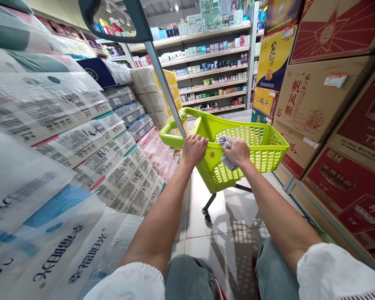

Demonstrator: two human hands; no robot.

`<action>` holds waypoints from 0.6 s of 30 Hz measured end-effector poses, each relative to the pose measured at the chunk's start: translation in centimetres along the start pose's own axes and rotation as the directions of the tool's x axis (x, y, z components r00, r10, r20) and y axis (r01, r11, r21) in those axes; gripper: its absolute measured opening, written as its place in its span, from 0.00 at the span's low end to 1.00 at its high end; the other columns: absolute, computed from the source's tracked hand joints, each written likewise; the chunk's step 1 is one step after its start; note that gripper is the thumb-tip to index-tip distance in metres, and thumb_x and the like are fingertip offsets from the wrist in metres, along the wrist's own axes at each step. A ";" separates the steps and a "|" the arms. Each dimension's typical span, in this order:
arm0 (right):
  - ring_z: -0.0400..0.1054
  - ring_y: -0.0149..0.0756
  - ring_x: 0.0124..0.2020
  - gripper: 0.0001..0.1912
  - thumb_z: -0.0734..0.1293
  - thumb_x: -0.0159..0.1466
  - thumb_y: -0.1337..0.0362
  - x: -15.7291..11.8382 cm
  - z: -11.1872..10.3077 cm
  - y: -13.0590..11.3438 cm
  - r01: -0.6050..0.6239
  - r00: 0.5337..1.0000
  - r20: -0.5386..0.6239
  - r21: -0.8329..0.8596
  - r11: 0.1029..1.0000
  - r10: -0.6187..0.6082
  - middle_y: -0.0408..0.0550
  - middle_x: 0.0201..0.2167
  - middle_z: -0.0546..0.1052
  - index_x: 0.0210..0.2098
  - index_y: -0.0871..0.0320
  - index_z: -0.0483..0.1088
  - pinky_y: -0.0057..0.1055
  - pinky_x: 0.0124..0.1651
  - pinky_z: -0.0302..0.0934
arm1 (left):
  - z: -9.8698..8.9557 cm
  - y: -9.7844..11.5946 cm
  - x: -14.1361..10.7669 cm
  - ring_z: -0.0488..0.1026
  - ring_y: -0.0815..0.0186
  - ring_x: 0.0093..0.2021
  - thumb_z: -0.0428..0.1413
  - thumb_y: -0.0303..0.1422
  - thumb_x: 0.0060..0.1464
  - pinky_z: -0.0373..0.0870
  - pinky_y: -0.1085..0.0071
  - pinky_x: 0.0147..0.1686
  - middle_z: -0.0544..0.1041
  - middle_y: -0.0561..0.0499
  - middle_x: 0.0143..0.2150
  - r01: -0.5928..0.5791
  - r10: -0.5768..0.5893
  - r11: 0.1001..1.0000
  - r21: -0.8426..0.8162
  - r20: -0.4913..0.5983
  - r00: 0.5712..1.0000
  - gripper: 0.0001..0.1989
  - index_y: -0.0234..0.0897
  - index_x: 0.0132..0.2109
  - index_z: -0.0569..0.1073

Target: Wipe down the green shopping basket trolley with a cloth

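Right now, the biggest thing in view is the pile of wrapped packs [93, 154] rising all along the left side, prices handwritten in black across many of them. Over on the right, cardboard boxes [312, 100] stand stacked high, brown and red, with yellow ones at the near-centre edge of the pile. Straight ahead it's shelves [218, 54], row over row of small cartons and bottles, and below runs the pale tiled floor [193, 221], streaked with shadows.

And here in the middle, between the packs and the boxes, sits the lime-green cart [253, 146], its basket full of slots, standing on the floor just ahead of the person's knees. A grey metal pole [165, 83] slants down from a dark loop handle [121, 38] at the top to the cart's rim, right by the left hand [194, 150]. That left hand is closed over the rim, fingers curled on top.

Beside it, the right hand [238, 152] is clenched around a grey-and-white cloth [230, 161], bunched up at the top, its lower part hanging against the slotted side. Smallest of all, down below, a caster wheel [207, 216] touches the tiles.
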State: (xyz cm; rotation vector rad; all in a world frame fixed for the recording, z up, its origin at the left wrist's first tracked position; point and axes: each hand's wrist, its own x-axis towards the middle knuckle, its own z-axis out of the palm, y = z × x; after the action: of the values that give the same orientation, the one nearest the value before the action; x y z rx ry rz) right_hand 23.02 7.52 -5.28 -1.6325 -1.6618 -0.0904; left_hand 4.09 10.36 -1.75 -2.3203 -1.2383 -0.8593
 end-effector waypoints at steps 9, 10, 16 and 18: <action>0.65 0.45 0.47 0.16 0.63 0.62 0.59 -1.2 1.5 -2.6 0.139 0.990 -0.026 0.052 0.989 -0.138 0.50 0.46 0.76 0.49 0.52 0.71 0.36 0.47 0.59 | 0.1 -0.7 -0.3 0.70 0.55 0.45 0.45 0.42 0.62 0.54 0.58 0.53 0.76 0.43 0.34 0.033 -0.037 0.992 -0.121 -0.031 0.999 0.17 0.40 0.32 0.73; 0.65 0.45 0.47 0.16 0.63 0.62 0.58 -1.3 1.2 -1.6 0.119 0.993 -0.025 0.041 0.992 -0.118 0.50 0.46 0.76 0.48 0.52 0.72 0.36 0.47 0.59 | 0.1 -0.7 -0.3 0.70 0.54 0.46 0.46 0.42 0.62 0.54 0.57 0.54 0.76 0.43 0.34 0.037 -0.043 0.988 -0.149 -0.037 0.998 0.17 0.41 0.31 0.73; 0.65 0.46 0.46 0.15 0.62 0.62 0.57 -1.6 0.1 0.5 -0.065 0.996 -0.064 0.001 0.998 0.065 0.52 0.44 0.76 0.45 0.54 0.73 0.38 0.45 0.59 | 0.3 -0.2 -0.3 0.70 0.54 0.46 0.46 0.43 0.61 0.54 0.58 0.54 0.76 0.43 0.33 0.060 -0.072 0.982 -0.179 -0.064 0.995 0.18 0.40 0.29 0.72; 0.65 0.45 0.45 0.16 0.61 0.63 0.57 -1.7 0.5 -1.3 -0.043 0.997 -0.065 0.021 0.999 0.044 0.52 0.44 0.76 0.46 0.54 0.73 0.38 0.45 0.60 | 0.2 0.2 -0.4 0.70 0.55 0.45 0.46 0.42 0.61 0.54 0.58 0.54 0.76 0.43 0.33 0.070 -0.083 0.983 -0.169 -0.071 0.994 0.18 0.40 0.29 0.72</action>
State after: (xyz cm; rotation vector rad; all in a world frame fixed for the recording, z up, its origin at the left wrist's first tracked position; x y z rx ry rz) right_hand 21.41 6.19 -6.02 -1.6338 -1.5724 -0.1043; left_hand 4.13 10.13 -2.12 -2.3543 -1.2743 -1.1079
